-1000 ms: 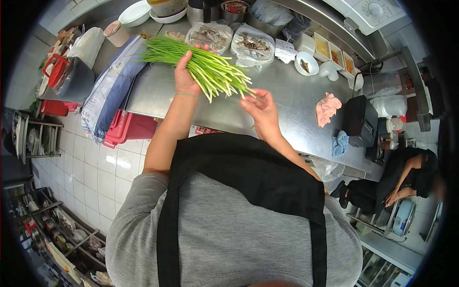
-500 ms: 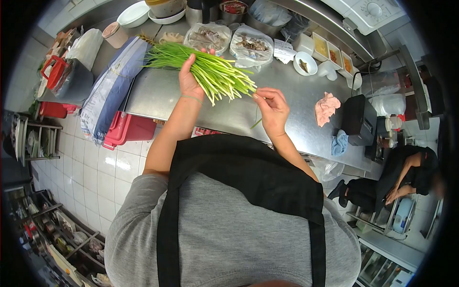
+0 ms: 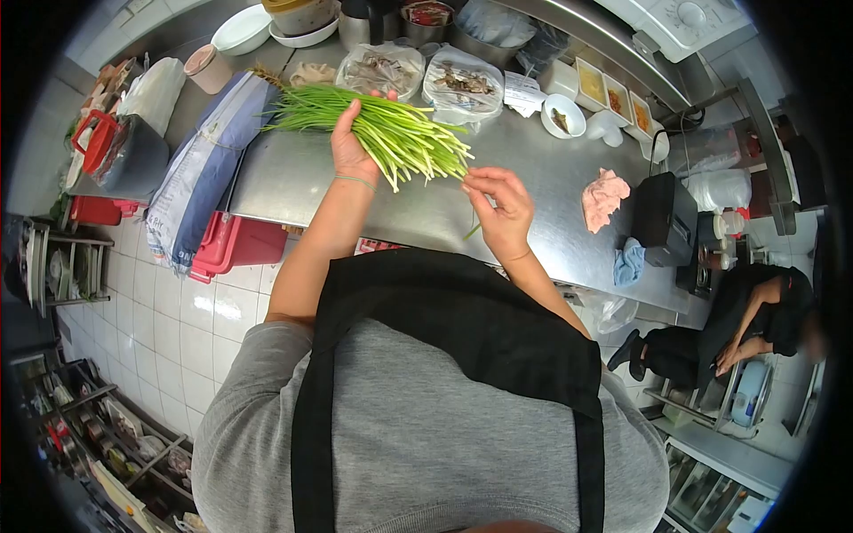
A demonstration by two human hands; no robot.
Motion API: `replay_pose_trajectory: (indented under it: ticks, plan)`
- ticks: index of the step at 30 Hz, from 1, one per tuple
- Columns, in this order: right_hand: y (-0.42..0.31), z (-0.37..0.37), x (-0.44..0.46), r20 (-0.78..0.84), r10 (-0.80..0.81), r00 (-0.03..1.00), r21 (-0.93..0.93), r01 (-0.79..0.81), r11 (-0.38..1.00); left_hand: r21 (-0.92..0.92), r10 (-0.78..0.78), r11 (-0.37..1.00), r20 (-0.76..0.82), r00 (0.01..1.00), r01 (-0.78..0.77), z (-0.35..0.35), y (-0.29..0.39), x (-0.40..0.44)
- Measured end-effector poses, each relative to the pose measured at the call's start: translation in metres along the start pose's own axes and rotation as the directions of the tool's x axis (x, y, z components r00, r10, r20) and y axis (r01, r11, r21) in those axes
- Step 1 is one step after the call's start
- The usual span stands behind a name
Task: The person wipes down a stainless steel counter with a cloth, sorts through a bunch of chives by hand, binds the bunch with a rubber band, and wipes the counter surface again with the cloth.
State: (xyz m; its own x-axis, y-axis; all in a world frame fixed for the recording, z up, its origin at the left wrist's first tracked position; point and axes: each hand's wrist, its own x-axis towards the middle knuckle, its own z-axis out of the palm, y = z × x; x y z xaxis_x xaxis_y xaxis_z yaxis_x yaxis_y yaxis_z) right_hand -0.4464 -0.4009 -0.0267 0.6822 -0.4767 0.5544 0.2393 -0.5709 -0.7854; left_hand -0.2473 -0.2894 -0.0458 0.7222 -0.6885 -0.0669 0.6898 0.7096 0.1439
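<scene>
A thick bunch of green chives (image 3: 400, 142) lies across my left hand (image 3: 352, 153), which is closed around its middle above the steel counter. Pale cut ends of the bunch point right, and the green tips point left. My right hand (image 3: 502, 204) is at the pale ends, thumb and fingers pinched on a thin green strand (image 3: 474, 229) whose end hangs below the fingers. Where this strand meets the bunch is too small to make out.
On the steel counter (image 3: 551, 204) lie a pink cloth (image 3: 606, 199), a blue cloth (image 3: 630, 262) and a black box-shaped device (image 3: 665, 219). Bagged food (image 3: 464, 84) and a small white bowl (image 3: 563, 116) stand behind. A wrapped blue-white sack (image 3: 209, 164) lies left. A person (image 3: 746, 329) crouches at right.
My right hand has shifted slightly left and stays pinched at the pale ends. Less of the hanging strand shows below it. My left hand keeps its hold on the chives.
</scene>
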Motion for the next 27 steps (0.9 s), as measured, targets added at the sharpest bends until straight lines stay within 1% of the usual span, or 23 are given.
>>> replay_pose_trajectory:
  ticks: [2,5,9,10,12,14,16,18,19,20,22,23,24,26,27]
  plan:
    - [0.0,-0.004,0.001,0.027,-0.023,0.999,-0.025,0.024,0.999,-0.007,-0.001,1.0,-0.005,1.0,0.001,0.0,-0.001,-0.001]
    - [-0.012,-0.019,0.004,0.024,0.043,0.999,0.005,-0.043,0.999,0.004,0.009,1.0,-0.01,1.0,-0.009,-0.001,0.0,-0.002]
    - [-0.03,-0.063,0.01,0.086,0.063,0.994,-0.026,-0.061,0.998,0.026,-0.002,1.0,0.011,1.0,0.002,-0.002,0.004,-0.001]
    - [-0.037,-0.078,0.012,0.097,0.064,0.993,-0.037,-0.061,0.997,0.023,0.011,1.0,-0.006,1.0,-0.011,-0.003,0.005,0.0]
    - [-0.054,-0.11,0.018,0.138,0.11,0.984,-0.083,-0.099,0.992,0.017,0.038,0.999,-0.041,0.998,-0.037,-0.007,0.007,0.004]
    - [-0.065,-0.143,0.019,0.118,0.184,0.976,-0.127,-0.169,0.977,0.025,0.034,0.999,-0.037,0.999,-0.033,-0.006,0.009,0.003]
    - [-0.081,-0.179,0.021,0.078,0.314,0.946,-0.15,-0.3,0.942,0.038,0.054,0.998,-0.054,0.997,-0.052,-0.013,0.011,0.007]
    - [-0.092,-0.215,0.026,0.05,0.279,0.959,-0.247,-0.259,0.934,0.057,0.097,0.994,-0.093,0.991,-0.092,-0.033,0.014,0.019]
    - [-0.097,-0.23,0.03,0.028,0.257,0.966,-0.341,-0.232,0.911,0.096,0.109,0.99,-0.07,0.992,-0.102,-0.033,0.014,0.016]
    - [-0.105,-0.24,0.034,0.008,0.232,0.973,-0.433,-0.206,0.877,0.091,0.066,0.994,-0.073,0.995,-0.059,-0.037,0.015,0.015]
    - [-0.128,-0.249,0.048,-0.02,0.229,0.973,-0.715,-0.174,0.678,0.082,-0.018,0.996,-0.076,0.997,0.024,-0.043,0.015,0.012]
    - [-0.13,-0.254,0.053,-0.032,0.202,0.979,-0.734,-0.16,0.66,0.086,0.005,0.996,-0.157,0.988,0.008,-0.041,0.009,0.007]
    - [-0.147,-0.248,0.063,-0.005,0.21,0.978,-0.825,-0.123,0.551,0.088,-0.011,0.996,-0.176,0.984,0.027,-0.044,0.007,0.004]
    - [-0.159,-0.241,0.081,0.051,0.179,0.982,-0.871,-0.044,0.49,0.092,-0.049,0.993,-0.218,0.975,0.07,-0.061,0.001,0.003]
    - [-0.163,-0.236,0.093,0.137,0.124,0.983,-0.875,0.062,0.479,0.064,-0.038,0.997,-0.183,0.982,0.05,-0.067,-0.003,0.002]
